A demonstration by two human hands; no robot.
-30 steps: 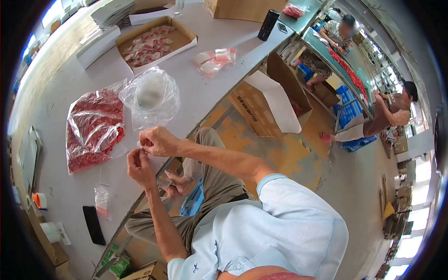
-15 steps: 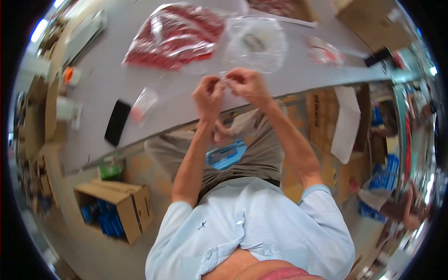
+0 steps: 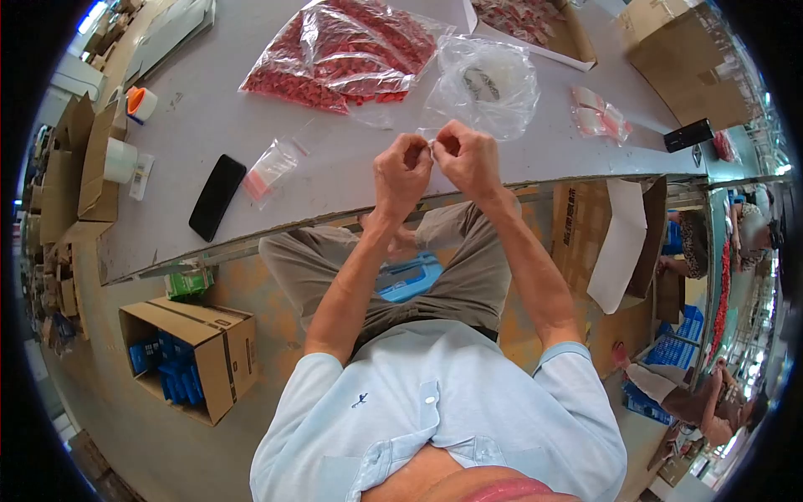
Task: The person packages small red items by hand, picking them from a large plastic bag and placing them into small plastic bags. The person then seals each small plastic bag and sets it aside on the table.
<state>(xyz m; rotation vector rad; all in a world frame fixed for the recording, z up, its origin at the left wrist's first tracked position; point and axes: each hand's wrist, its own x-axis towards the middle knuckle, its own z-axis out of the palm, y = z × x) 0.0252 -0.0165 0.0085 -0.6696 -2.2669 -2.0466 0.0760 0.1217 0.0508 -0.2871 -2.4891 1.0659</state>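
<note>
Over table edge, L hand (image 3: 403, 171) & R hand (image 3: 468, 159) together, fingertips pinched on small clear bag (image 3: 432, 144).

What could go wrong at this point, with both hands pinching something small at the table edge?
The left hand and right hand pinch a small clear item near the table edge; a slip might drop it to the lap or floor. The crumpled clear bag lies just beyond the knuckles and could be nudged. The phone sits close to the edge, where an elbow may catch it.
</note>
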